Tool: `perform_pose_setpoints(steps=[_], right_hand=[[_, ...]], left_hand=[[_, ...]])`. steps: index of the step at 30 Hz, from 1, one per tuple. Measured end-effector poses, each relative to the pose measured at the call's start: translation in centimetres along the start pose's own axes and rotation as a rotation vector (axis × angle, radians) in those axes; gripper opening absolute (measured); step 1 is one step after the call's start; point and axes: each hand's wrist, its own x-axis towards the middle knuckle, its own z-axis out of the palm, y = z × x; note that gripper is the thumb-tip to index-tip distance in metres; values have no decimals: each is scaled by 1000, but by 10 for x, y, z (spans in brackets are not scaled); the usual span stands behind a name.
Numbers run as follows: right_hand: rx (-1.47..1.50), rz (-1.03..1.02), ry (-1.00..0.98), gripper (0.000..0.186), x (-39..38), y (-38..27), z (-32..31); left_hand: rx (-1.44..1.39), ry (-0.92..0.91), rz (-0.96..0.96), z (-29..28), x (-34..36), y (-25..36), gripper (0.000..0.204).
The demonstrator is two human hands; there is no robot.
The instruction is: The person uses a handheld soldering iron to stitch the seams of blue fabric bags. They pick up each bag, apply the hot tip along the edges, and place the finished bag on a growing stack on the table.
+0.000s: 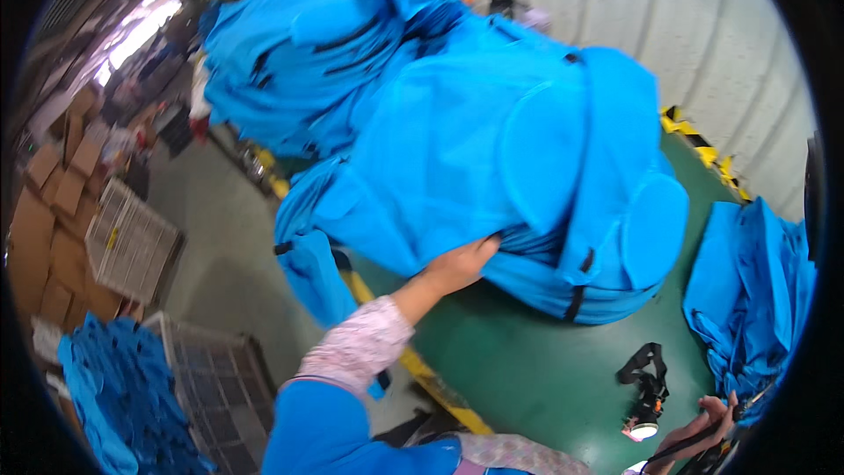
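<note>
A large heap of blue fabric pieces [448, 141], sewn with rounded flaps and short black straps, lies on the green table [492, 361]. My left hand [462, 266] reaches to the heap's near edge, its fingers closed on the layered blue fabric. At the lower right, my right hand [703, 433] is partly cut off by dark things around it. Its fingers are curled, and a black cord [681, 447] runs across it; what it holds is not clear. Beside that hand a lit lamp with a black strap [646, 396] lies on the table.
Another blue fabric pile [299, 53] stands behind at the left, and folded blue fabric [747, 290] lies at the right. Yellow-black tape [703, 151] marks the table's edge by a pale wall [694, 26]. White crates [132, 237] and cardboard boxes [53, 229] stand on the left floor.
</note>
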Motion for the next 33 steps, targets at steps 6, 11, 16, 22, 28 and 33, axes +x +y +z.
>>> perform_pose_setpoints(steps=[6, 11, 16, 22, 28, 33], right_hand=[[-17, -251, -90, 43, 12, -5, 17], [181, -221, 51, 47, 24, -62, 27], [-64, -188, 3, 36, 19, -45, 15], [-84, -87, -29, 53, 24, -77, 13], [-259, 140, 74, 44, 29, -62, 3], [-416, 105, 30, 44, 16, -11, -16]], left_hand=[[-471, -162, -299, -87, 21, 41, 77], [-183, 591, -867, -182, -107, -32, 22], [-131, 817, -1420, -175, -278, -94, 19], [-515, 750, -766, -172, -74, -131, 24], [-359, 401, -459, -78, 197, -262, 37], [599, 76, 6, 25, 306, -320, 45]])
